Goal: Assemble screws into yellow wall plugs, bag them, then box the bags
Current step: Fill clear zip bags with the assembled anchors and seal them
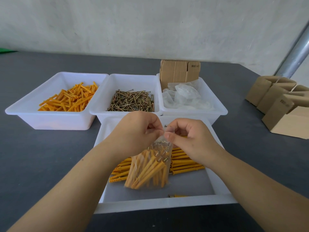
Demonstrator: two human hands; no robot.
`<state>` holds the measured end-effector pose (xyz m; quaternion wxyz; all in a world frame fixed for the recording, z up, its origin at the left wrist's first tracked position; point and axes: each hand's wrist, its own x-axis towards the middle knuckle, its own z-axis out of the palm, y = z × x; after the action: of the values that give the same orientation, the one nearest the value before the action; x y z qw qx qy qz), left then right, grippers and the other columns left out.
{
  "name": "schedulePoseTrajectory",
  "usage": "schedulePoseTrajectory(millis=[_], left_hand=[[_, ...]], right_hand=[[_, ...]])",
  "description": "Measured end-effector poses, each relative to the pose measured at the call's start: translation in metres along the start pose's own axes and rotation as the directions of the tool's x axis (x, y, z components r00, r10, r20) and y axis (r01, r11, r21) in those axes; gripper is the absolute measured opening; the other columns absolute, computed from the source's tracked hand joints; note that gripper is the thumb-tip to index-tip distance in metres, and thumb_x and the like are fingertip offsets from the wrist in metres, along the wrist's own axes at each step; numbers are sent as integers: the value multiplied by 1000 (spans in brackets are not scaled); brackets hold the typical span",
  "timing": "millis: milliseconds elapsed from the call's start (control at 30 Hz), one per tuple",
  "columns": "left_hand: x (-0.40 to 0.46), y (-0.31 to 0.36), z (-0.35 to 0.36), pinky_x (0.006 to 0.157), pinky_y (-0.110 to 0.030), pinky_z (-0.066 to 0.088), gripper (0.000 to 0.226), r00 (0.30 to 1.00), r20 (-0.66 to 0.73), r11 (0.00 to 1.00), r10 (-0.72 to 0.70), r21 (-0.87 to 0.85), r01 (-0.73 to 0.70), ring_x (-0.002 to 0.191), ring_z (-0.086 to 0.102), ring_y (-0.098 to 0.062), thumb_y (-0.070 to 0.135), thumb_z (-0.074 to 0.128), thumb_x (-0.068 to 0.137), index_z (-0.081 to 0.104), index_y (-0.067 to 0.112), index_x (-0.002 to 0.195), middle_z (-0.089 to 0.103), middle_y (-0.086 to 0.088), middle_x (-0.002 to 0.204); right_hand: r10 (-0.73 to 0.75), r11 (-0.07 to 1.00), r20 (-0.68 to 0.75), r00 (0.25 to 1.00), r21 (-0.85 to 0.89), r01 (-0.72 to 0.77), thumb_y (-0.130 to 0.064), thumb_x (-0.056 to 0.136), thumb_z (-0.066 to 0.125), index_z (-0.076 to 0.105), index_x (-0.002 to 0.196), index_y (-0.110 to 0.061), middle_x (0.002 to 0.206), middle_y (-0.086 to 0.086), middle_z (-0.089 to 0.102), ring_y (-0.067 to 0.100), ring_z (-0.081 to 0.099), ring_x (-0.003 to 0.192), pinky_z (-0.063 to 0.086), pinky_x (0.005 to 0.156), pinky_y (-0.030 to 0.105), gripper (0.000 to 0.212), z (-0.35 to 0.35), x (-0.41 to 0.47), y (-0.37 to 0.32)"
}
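Note:
A clear plastic bag [151, 166] filled with yellow wall plugs with screws in them hangs over the near white tray [160, 204]. My left hand [135, 131] and my right hand [189, 138] both pinch the bag's top edge, close together. More assembled plugs [185, 162] lie in the tray behind the bag. Further back stand three white bins: bare yellow plugs [70, 99] on the left, screws [132, 102] in the middle, empty clear bags [184, 96] on the right.
Flat cardboard [179, 71] stands in the back of the right bin. Several folded cardboard boxes [282, 104] sit at the right on the dark grey table [41, 156]. A metal pole [296, 54] rises at the far right.

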<state>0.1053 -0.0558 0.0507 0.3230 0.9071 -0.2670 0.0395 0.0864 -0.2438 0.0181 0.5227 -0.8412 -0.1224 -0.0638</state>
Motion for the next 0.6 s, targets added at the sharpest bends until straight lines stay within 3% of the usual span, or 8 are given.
schedulePoseTrajectory(millis=[100,233,333,467,600], left_hand=[[0,0,4,73,-25,46,6,999,9,995,43,92,-44,79,57,-8,20,62,93,66,22,88,66,6,83],[-1,-2,10,75,-29,46,7,999,-12,988,50,146,-48,82,55,-12,20,59,95,65,18,94,63,6,87],[0,-5,7,74,-27,46,6,998,-14,991,56,127,-53,81,57,-9,21,62,94,67,21,92,64,9,86],[-2,-12,-2,75,-26,50,6,999,33,998,-5,56,3,80,59,-2,25,65,93,67,27,88,67,10,83],[-5,-12,2,75,-27,47,7,1000,19,998,-6,58,5,80,59,-6,23,63,94,65,27,88,66,11,84]], right_hand=[[18,1000,11,1000,5,-18,-13,89,73,73,83,-16,76,-3,71,14,66,71,59,77,42,7,0,0,0],[54,997,28,998,61,-55,-13,89,72,73,86,-13,78,2,71,26,68,74,61,73,47,4,0,0,0],[46,998,28,999,51,-47,-12,89,73,73,84,-14,74,-4,70,21,68,72,61,72,46,5,-1,0,-2],[54,997,23,998,49,-55,-11,89,72,71,83,-13,79,8,72,33,70,79,61,75,50,6,-2,0,0],[16,1000,39,999,10,-17,-14,87,75,72,84,-17,81,-1,72,23,70,80,60,78,42,5,-2,-1,0]])
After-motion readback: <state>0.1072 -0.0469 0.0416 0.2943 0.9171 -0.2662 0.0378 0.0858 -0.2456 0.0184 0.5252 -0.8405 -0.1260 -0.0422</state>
